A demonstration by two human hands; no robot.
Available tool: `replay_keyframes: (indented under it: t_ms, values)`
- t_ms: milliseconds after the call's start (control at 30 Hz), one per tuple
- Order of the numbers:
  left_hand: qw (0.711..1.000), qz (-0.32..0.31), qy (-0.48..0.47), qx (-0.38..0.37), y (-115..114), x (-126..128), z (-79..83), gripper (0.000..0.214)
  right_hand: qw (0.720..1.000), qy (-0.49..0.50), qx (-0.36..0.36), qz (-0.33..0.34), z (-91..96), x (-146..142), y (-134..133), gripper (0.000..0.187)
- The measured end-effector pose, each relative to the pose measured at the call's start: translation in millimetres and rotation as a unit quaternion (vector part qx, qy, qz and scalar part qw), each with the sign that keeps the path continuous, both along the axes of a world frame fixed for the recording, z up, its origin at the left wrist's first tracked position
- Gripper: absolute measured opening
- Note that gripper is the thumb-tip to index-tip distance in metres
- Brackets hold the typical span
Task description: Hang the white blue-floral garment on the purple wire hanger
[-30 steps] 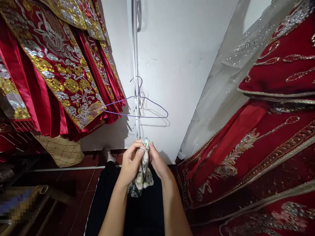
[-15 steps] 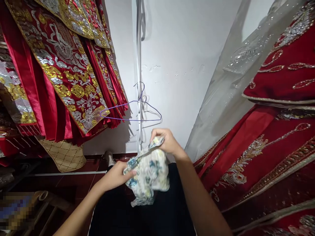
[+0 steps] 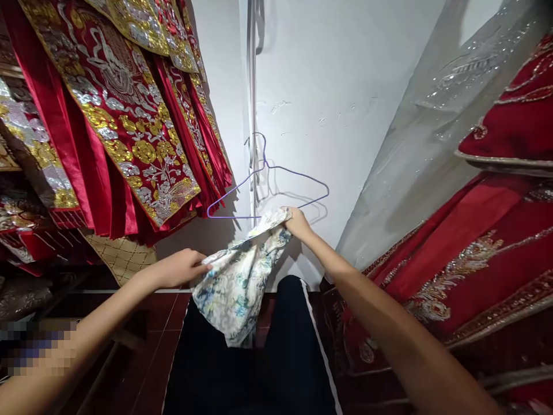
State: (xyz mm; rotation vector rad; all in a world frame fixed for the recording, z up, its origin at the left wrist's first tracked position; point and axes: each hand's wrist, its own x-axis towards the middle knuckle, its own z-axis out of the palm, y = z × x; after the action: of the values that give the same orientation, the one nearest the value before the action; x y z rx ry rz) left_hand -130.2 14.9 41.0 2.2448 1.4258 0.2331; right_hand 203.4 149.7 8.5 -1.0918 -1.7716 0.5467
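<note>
A white floral garment (image 3: 239, 282) with blue and yellow-green print is stretched between my two hands above my lap. My left hand (image 3: 184, 268) pinches its left edge, thumb on top. My right hand (image 3: 298, 223) grips the upper right corner, fingers closed on the cloth. Just behind the garment a purple wire hanger (image 3: 298, 172) hangs against the wall, and the cloth covers part of its bottom bar. What kind of garment it is, I cannot make out.
Red costumes (image 3: 142, 150) with gold and silver embroidery hang at the left. To the right are a red beaded gown (image 3: 479, 230) and a sheer white sparkling fabric (image 3: 415, 144). A vertical metal pole (image 3: 251, 86) runs along the white wall (image 3: 328, 69). My dark trousers (image 3: 289, 340) are below.
The bunched garment has been spread wider and hangs longer. My left hand has moved left and up, my right hand slightly up. The hanger has turned to face me more squarely.
</note>
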Motion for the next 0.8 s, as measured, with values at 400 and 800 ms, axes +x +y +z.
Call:
replay_keyframes:
  t_ms: [400,800]
  values:
    - [0.942,-0.054,-0.098,0.315,64,36,83.2,0.028,0.998,0.002,0.023,0.056,46.7,16,-56,0.011]
    - [0.952,-0.036,-0.021,0.304,128,35,96.6,0.024,0.986,0.099,0.086,-0.105,78.9,67,-71,0.078]
